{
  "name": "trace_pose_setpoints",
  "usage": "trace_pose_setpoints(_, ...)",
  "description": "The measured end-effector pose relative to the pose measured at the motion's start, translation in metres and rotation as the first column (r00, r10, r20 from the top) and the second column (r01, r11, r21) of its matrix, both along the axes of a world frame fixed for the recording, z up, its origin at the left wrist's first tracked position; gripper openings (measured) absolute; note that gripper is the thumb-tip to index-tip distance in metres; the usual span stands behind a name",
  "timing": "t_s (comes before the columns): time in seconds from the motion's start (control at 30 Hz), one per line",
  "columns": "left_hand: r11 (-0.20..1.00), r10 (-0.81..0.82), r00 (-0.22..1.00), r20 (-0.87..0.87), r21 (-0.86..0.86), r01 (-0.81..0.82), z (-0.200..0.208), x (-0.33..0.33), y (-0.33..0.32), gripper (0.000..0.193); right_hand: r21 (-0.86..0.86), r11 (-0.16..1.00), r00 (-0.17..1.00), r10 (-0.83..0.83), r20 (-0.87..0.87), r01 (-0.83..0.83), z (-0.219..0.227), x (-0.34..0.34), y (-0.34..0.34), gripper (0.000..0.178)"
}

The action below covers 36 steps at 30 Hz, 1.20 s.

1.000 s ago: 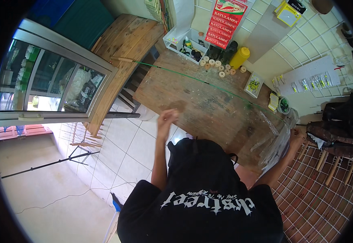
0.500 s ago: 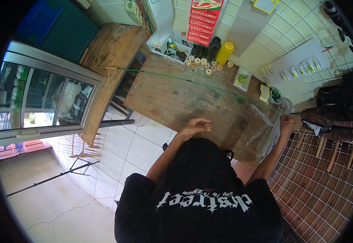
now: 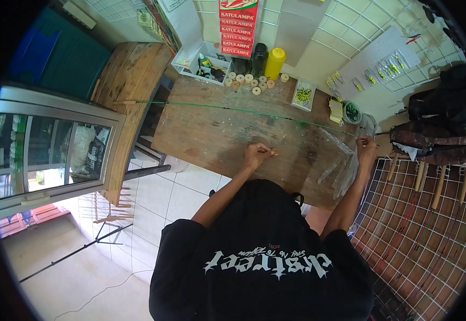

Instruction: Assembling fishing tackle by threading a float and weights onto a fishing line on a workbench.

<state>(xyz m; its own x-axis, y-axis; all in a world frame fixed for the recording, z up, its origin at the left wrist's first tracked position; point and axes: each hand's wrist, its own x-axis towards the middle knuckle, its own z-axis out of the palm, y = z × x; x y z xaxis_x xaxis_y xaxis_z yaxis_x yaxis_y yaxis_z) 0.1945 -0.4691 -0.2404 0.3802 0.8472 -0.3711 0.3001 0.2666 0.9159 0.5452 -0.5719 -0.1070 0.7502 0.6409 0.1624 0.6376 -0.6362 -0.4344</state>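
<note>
A thin green fishing rod (image 3: pixel 227 108) stretches across the wooden table (image 3: pixel 206 134), its tan handle (image 3: pixel 128 102) resting over the bench on the left. At the table's right end, my right hand (image 3: pixel 366 147) pinches the thin end of that rod, beside crumpled clear plastic sleeves (image 3: pixel 339 166). My left hand (image 3: pixel 258 154) is over the table's near edge, fingers pinched together. Something small and tan may be at its fingertips, too small to make out.
Cork rings (image 3: pixel 256 91) stand along the table's back, by a yellow bottle (image 3: pixel 275 63) and a white divided box (image 3: pixel 203 68). A small tray of yellow-green pieces (image 3: pixel 303 95) and a round tub (image 3: pixel 352 112) are back right. A glass-paned cabinet (image 3: pixel 56 144) stands left.
The view has turned, so the scene sits further left. My left hand has moved rightward and farther over the table; the tan piece at its fingers shows less. My right hand stays at the rod's end.
</note>
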Motion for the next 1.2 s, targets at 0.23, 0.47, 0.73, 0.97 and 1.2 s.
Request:
trace_pose_setpoints(0.23,0.996,-0.023,0.988,0.150,-0.078,0.035,0.008,0.011,0.006,0.013,0.006,1.000,1.000,0.006,-0.029,-0.006,0.009,-0.012,0.000,0.024)
trace_pose_setpoints(0.47,0.984,-0.132,0.915,0.380,-0.063,0.168,0.092,0.007,0.019,0.013,0.034,0.999,1.000,-0.002,-0.005,0.002,0.009,-0.014,-0.001,0.023)
trace_pose_setpoints(0.73,0.955,-0.109,0.823,0.557,-0.172,0.243,0.175,-0.016,0.030,0.015,0.040,0.999,1.000,-0.019,-0.012,0.020,0.017,-0.019,0.002,0.021)
trace_pose_setpoints(0.97,0.929,0.326,0.065,0.943,-0.332,0.160,0.163,-0.101,0.057,0.030,0.038,0.999,1.000,-0.018,0.015,0.017,0.018,-0.023,0.001,0.021)
trace_pose_setpoints(1.2,0.773,0.634,0.705,0.318,-0.231,-0.591,0.025,-0.244,0.076,0.038,0.053,0.999,1.000,-0.009,0.023,0.008,0.019,-0.030,0.000,0.021)
